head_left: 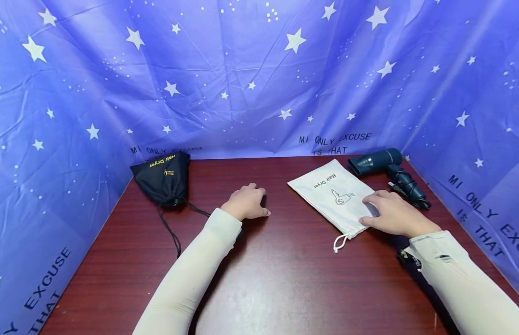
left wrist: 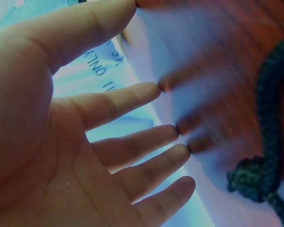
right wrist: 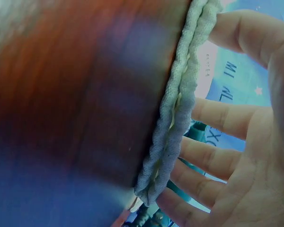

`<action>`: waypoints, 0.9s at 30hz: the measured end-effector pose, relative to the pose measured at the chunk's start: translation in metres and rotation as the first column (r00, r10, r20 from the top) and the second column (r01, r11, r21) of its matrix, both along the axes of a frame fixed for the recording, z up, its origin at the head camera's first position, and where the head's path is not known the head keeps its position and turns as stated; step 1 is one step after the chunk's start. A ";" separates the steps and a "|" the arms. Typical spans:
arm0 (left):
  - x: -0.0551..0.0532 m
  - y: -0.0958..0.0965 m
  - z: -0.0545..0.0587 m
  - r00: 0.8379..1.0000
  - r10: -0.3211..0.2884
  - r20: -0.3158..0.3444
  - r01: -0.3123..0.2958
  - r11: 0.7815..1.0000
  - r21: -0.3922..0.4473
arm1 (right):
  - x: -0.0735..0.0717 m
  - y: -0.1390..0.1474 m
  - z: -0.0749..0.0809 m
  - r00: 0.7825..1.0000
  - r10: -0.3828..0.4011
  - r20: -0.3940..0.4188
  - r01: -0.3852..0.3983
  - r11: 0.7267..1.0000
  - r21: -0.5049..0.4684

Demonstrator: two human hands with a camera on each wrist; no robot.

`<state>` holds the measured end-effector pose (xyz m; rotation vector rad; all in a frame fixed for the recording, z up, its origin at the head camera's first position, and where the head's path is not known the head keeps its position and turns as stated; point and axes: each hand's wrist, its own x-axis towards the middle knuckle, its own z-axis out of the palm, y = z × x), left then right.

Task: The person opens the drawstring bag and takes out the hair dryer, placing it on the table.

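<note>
Pale sleeves; right grip spread, touching white pouch along edge; left grip spread, touching table.

Wht pouch partly hides R hand, R-wrist cam

a reddish-brown table bears a black pouch, a white pouch and a dark hair dryer.
</note>
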<state>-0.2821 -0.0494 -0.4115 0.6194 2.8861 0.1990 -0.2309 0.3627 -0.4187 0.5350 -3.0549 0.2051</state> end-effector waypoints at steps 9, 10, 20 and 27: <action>0.009 -0.007 0.000 1.000 -0.008 0.000 0.008 1.000 0.019 | -0.001 0.010 -0.002 1.000 0.006 -0.016 -0.006 1.000 -0.001; 0.010 -0.008 0.000 1.000 -0.012 0.004 0.012 1.000 0.024 | -0.001 0.010 -0.003 1.000 0.007 -0.017 -0.007 1.000 0.000; 0.021 -0.022 -0.005 0.999 -0.047 0.009 0.046 0.998 0.049 | -0.001 0.011 0.000 1.000 -0.007 -0.005 0.007 1.000 0.019; 0.024 -0.027 -0.007 0.998 -0.056 -0.005 0.056 0.997 0.055 | -0.003 -0.007 0.006 0.994 0.028 -0.109 -0.033 0.999 -0.039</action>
